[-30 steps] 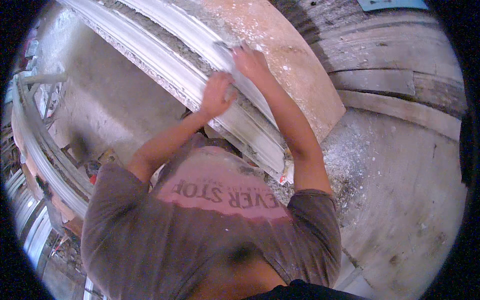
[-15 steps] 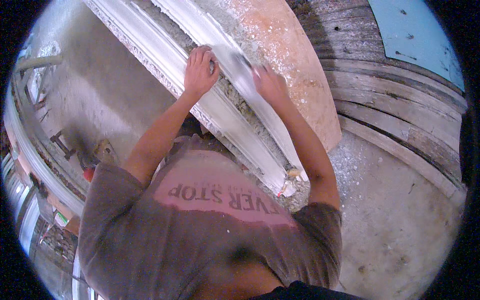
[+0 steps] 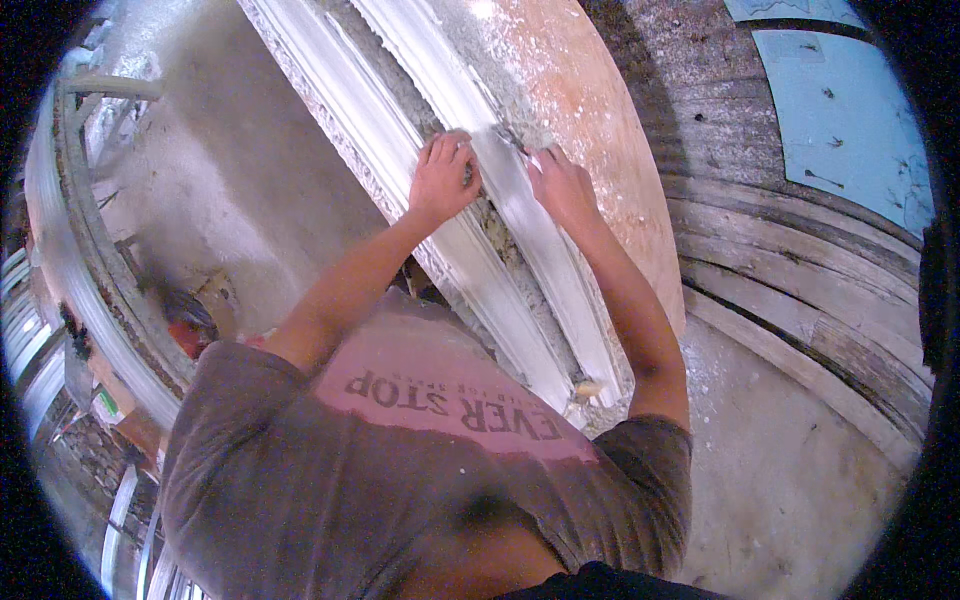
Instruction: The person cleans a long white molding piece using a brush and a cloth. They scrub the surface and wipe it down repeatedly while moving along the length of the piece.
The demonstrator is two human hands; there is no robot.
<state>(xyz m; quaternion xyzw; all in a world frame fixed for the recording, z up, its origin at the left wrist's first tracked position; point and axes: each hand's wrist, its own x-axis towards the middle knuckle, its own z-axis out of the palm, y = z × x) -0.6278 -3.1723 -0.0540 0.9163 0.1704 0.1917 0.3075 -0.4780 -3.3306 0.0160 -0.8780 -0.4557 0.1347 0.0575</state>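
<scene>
Hands [image 3: 500, 180] moved up white moulding [image 3: 520, 230]

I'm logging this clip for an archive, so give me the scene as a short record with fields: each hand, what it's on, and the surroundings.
left hand: left hand pressed flat on the white plaster moulding, fingers spread
right hand: right hand on the same moulding, a small tool at its fingertips; grip unclear
moulding: long, ridged, lying on a dusty board
right side: stacked wooden planks, blue sheet
left side: more curved mouldings
</scene>
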